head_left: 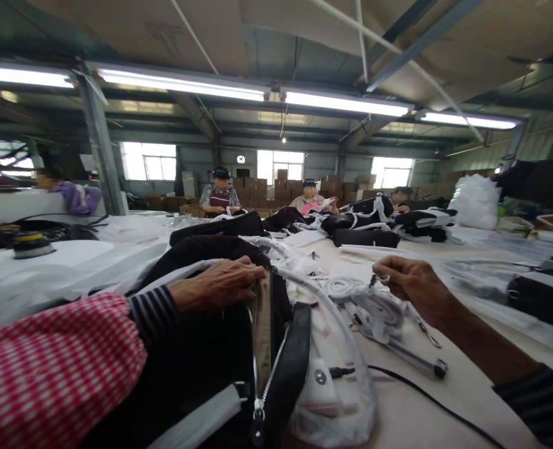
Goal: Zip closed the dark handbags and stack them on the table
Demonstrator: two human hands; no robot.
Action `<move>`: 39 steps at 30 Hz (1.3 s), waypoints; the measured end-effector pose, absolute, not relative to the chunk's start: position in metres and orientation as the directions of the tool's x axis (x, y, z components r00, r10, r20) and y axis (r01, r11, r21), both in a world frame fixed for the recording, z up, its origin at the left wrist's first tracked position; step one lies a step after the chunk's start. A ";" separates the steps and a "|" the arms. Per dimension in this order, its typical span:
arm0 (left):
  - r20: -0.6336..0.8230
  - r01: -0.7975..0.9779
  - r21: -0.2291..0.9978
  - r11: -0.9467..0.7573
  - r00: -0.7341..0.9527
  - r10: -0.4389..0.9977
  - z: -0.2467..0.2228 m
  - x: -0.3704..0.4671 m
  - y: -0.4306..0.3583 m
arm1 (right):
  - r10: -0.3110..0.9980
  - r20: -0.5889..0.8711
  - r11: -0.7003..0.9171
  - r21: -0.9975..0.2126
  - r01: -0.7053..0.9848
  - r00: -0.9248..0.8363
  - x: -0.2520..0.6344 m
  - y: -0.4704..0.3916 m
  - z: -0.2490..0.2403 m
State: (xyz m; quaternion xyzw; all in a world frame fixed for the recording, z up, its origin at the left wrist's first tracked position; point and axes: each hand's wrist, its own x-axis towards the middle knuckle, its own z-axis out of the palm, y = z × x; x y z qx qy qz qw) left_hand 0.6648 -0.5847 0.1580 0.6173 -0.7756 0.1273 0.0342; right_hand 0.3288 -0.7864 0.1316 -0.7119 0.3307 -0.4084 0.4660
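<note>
A black bag (183,362) lies open in front of me, its metal zipper (258,380) undone and a beige lining (262,318) showing. My left hand (225,280) is closed on the upper edge of the opening, fingertips bent over the lining. Out to the right, above the table, my right hand (410,284) pinches a small dark clasp with a shiny metal part (378,279). Below that hand are a plastic-wrapped strap bundle (382,315) and a loose metal snap hook (430,335). A clear plastic-wrapped handle (351,330) curves beside the bag.
A black cable (421,390) crosses the pale table (398,418) and plugs into a white device (321,377). More black bags (365,238) and wrapping heap up at the back. Several people sit beyond. A round yellow-and-black object (32,244) stands at left.
</note>
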 end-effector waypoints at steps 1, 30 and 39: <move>0.206 -0.966 -0.201 0.163 -0.204 -0.957 0.158 0.671 -0.579 | -0.830 0.313 -0.391 -0.917 -0.081 0.462 0.338 -0.783 0.142; 0.321 -0.998 -0.063 0.021 -0.040 -0.946 0.121 0.692 -0.594 | -0.406 0.239 -0.827 -0.505 -0.245 0.882 0.505 -0.712 0.116; 0.349 -0.889 0.457 0.014 0.165 -0.922 0.125 0.706 -0.593 | -0.373 0.103 -0.737 -0.636 -0.227 0.922 0.509 -0.719 0.125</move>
